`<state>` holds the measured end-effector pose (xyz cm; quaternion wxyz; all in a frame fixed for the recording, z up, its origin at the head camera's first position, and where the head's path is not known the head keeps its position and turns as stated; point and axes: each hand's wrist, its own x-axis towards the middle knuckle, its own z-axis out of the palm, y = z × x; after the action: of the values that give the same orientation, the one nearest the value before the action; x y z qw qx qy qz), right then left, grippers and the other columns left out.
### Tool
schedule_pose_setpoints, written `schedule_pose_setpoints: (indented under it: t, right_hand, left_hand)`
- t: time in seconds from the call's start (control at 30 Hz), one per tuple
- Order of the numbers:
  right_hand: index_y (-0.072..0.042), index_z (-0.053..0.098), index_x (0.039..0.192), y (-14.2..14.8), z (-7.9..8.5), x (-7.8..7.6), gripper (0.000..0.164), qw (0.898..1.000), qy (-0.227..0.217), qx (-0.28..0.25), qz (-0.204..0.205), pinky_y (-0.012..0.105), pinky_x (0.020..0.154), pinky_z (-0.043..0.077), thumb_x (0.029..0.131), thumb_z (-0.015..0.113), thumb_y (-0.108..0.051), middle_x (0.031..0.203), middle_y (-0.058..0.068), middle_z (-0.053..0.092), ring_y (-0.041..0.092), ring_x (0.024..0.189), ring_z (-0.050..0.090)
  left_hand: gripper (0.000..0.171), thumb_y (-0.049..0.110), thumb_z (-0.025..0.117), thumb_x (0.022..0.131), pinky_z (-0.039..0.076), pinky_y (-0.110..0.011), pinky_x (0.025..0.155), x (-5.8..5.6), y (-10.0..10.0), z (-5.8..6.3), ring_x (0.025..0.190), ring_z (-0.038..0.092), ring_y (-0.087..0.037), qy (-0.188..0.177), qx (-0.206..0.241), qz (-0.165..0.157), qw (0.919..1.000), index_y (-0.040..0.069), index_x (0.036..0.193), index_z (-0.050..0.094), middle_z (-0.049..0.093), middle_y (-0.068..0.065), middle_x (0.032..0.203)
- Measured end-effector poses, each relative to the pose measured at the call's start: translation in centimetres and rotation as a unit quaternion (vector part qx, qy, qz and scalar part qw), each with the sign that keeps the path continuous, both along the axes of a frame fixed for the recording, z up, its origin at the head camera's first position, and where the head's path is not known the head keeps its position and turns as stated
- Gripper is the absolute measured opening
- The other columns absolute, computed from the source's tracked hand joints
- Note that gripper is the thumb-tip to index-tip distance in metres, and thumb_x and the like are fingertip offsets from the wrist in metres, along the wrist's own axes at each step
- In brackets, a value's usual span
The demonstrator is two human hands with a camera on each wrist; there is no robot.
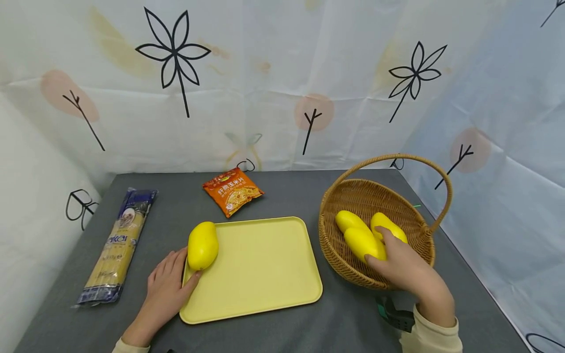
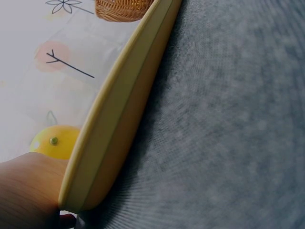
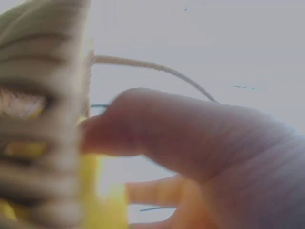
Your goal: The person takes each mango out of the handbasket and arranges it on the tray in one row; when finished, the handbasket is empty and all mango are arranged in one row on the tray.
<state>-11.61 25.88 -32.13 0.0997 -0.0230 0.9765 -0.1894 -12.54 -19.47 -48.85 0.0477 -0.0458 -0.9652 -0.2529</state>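
Note:
A yellow mango [image 1: 203, 246] lies on the upper left corner of the pale yellow tray [image 1: 253, 267]. My left hand [image 1: 166, 287] rests at the tray's left edge, its fingers extended alongside the mango and its thumb over the rim near the fruit's lower end. In the left wrist view, part of that hand [image 2: 31, 188] shows beyond the tray wall [image 2: 112, 129]. Over on the right, my right hand [image 1: 403, 262] reaches into a wicker basket [image 1: 331, 245] and grips the front mango [image 1: 362, 242] between thumb and fingers. Two more mangoes [image 1: 350, 220] [image 1: 388, 224] lie against it.
An orange snack packet [image 1: 233, 191] lies behind the tray. A long clear-and-blue pack of noodles [image 1: 119, 247] lies at the left of the grey table [image 1: 282, 328]. The basket's tall handle [image 1: 406, 157] arches over its opening. Patterned curtains hang behind and at the sides.

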Motion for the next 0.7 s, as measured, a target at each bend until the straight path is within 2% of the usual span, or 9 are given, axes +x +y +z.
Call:
schedule_pose_setpoints:
  t: [0.17, 0.3, 0.43, 0.53, 0.7]
  right_hand:
    - [-0.011, 0.019, 0.140, -0.8, 0.5, 0.4, 0.071, 0.994, 0.088, -0.046, 0.045, 0.039, 0.074, 0.045, 0.085, 0.055, -0.038, 0.128, 0.018, 0.041, 0.025, 0.097, 0.050]
    - [-0.022, 0.014, 0.142, -1.5, 1.0, 0.9, 0.075, 0.983, 0.131, -0.097, 0.083, 0.044, 0.082, 0.046, 0.083, 0.059, -0.035, 0.131, 0.010, 0.037, 0.025, 0.108, 0.046]
    - [-0.029, 0.015, 0.141, -2.4, 1.5, 1.2, 0.080, 0.969, 0.153, -0.153, 0.116, 0.038, 0.083, 0.048, 0.079, 0.066, -0.027, 0.128, 0.003, 0.037, 0.018, 0.111, 0.044]
    - [-0.030, 0.017, 0.140, -3.2, 1.7, 1.3, 0.083, 0.961, 0.162, -0.179, 0.136, 0.035, 0.085, 0.047, 0.076, 0.069, -0.024, 0.125, -0.001, 0.036, 0.013, 0.111, 0.042]
    - [-0.031, 0.022, 0.139, -4.6, 1.7, 1.3, 0.084, 0.956, 0.161, -0.188, 0.161, 0.032, 0.085, 0.047, 0.073, 0.073, -0.025, 0.120, -0.005, 0.034, 0.008, 0.107, 0.039]
  left_hand:
    - [0.074, 0.053, 0.044, 0.086, 0.010, -0.061, 0.094, 0.0, -0.1, 0.0, 0.126, 0.019, -0.040, -0.004, 0.000, 0.001, 1.0000, 0.008, 0.140, 0.022, 0.030, -0.018, 0.136]
    - [0.074, 0.053, 0.045, 0.086, 0.011, -0.061, 0.093, 0.1, -0.1, 0.0, 0.126, 0.019, -0.041, -0.008, 0.002, 0.000, 1.0000, 0.008, 0.140, 0.022, 0.030, -0.018, 0.136]
    - [0.074, 0.052, 0.046, 0.086, 0.011, -0.061, 0.093, 0.1, -0.1, 0.0, 0.126, 0.019, -0.041, -0.005, 0.002, -0.001, 1.0000, 0.007, 0.140, 0.023, 0.031, -0.019, 0.135]
    - [0.073, 0.052, 0.046, 0.086, 0.012, -0.061, 0.093, 0.0, 0.0, 0.0, 0.125, 0.020, -0.041, 0.002, 0.001, -0.002, 1.0000, 0.008, 0.140, 0.024, 0.031, -0.019, 0.135]
    - [0.072, 0.051, 0.047, 0.086, 0.013, -0.060, 0.093, -0.1, -0.1, -0.1, 0.125, 0.021, -0.040, 0.008, 0.003, -0.002, 1.0000, 0.008, 0.139, 0.024, 0.032, -0.018, 0.135]
